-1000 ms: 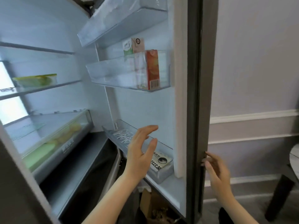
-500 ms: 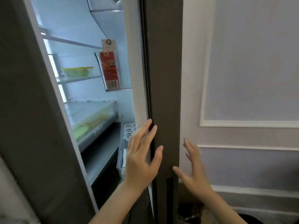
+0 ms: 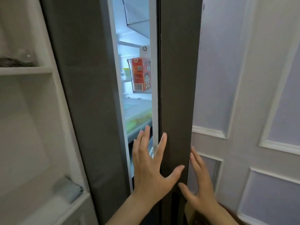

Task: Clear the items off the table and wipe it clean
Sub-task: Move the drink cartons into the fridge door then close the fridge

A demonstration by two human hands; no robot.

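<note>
Both hands lay flat-fingered: left hand (image 3: 150, 172) on the dark grey fridge door (image 3: 177, 95), right hand (image 3: 200, 190) behind its edge; an even push would best seal it.

At center frame, the dark fridge door (image 3: 177, 78) stands nearly closed, a lit gap showing a red carton (image 3: 139, 73) in its door shelf. The left hand (image 3: 151, 169) lies flat with straight fingers (image 3: 162, 143) on the door edge; the right hand (image 3: 199, 189) is spread at the door's outer side. White shelving (image 3: 26, 70) fills the left.

Left hand (image 3: 150, 169) and right hand (image 3: 200, 189) outspread
</note>
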